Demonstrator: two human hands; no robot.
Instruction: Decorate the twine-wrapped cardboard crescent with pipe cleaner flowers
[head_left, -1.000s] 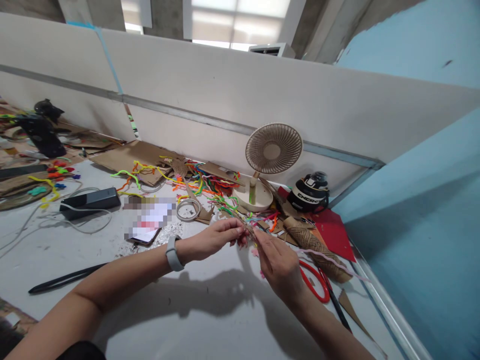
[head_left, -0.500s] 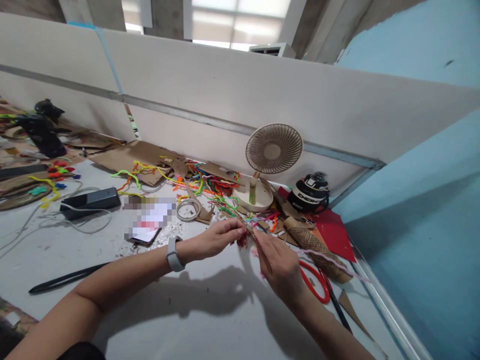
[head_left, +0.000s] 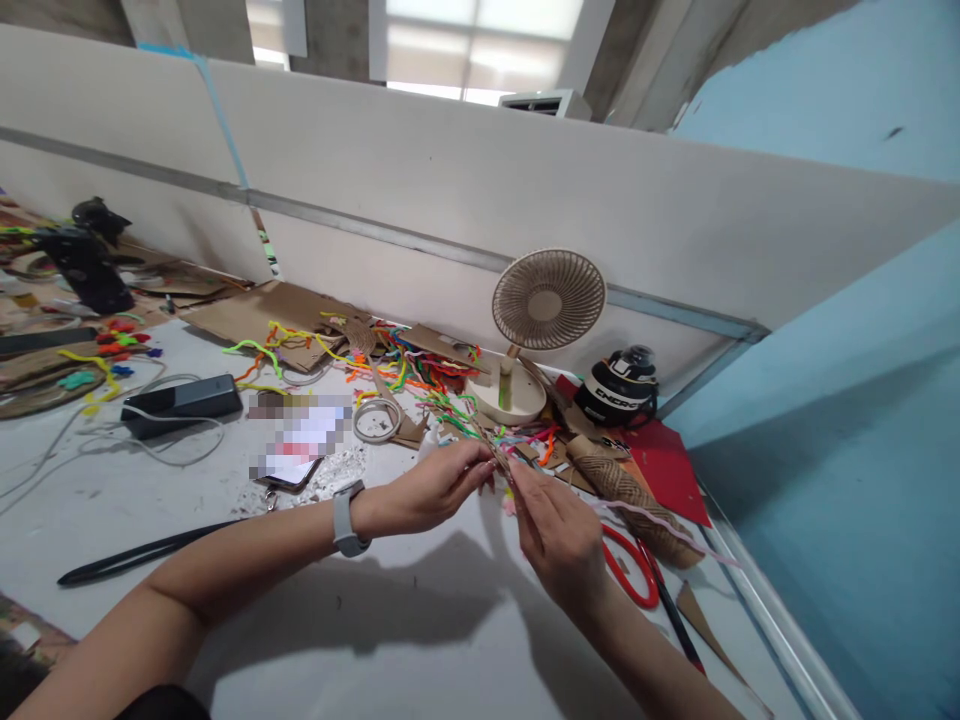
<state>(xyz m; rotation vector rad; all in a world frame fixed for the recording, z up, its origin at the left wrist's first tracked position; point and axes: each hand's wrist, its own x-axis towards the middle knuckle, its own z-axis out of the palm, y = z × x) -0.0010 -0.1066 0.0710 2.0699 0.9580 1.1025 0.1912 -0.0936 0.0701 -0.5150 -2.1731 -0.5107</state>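
Above the white table, my left hand [head_left: 439,487] and my right hand [head_left: 559,530] meet fingertip to fingertip. Both pinch a thin brown strip of twine [head_left: 489,441], whose upper end sticks out past the fingers. The part between the fingertips is mostly hidden. Something small and pink [head_left: 509,502] shows just below the fingers; whether it is joined to the twine I cannot make out. To the right of my right hand lie a roll of brown twine [head_left: 634,500] and a tool with a red loop handle [head_left: 631,566].
A beige desk fan [head_left: 549,300] stands behind my hands, beside a black jug-like container [head_left: 619,388]. Colourful pipe cleaners [head_left: 420,365] and cardboard pieces [head_left: 262,325] lie along the partition. On the left are a phone [head_left: 304,445], a tape roll [head_left: 376,420] and a black power bank [head_left: 180,405].
My left hand has turned slightly, and its fingers have shifted along the twine towards my right fingertips. My right hand stays almost where it was.
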